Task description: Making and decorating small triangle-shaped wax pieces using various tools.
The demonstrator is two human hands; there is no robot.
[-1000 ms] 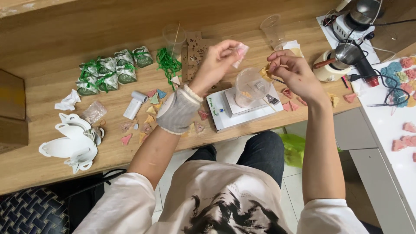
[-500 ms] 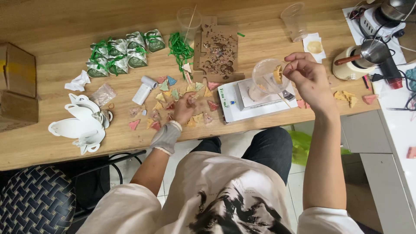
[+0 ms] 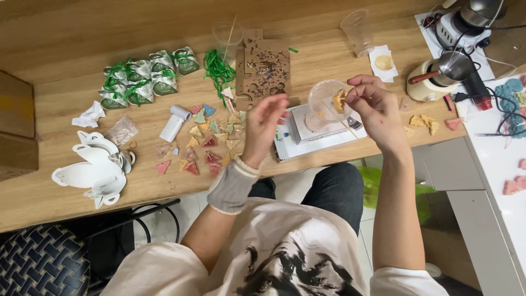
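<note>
My right hand [image 3: 375, 107] pinches a small yellow triangular piece [image 3: 339, 101] above a clear plastic cup [image 3: 324, 104]. The cup rests on a small white scale [image 3: 315, 131] near the table's front edge. My left hand [image 3: 264, 126] is raised over the table with its fingers apart and appears to hold nothing; it is blurred. It hovers just right of a scatter of small coloured triangular pieces [image 3: 211, 140] in pink, yellow, green and blue.
Green-tied wrapped packets [image 3: 145, 77] lie at the back left, with loose green string [image 3: 219, 70] beside them. A brown perforated board [image 3: 266, 68], two clear cups [image 3: 359, 30], white moulds [image 3: 90, 170], a white tube [image 3: 175, 123] and a pot with appliances [image 3: 444, 74] surround the wooden table [image 3: 66, 211].
My left hand has lifted off the scattered triangles and moved right toward the cup. The right hand stays over the cup with the yellow piece.
</note>
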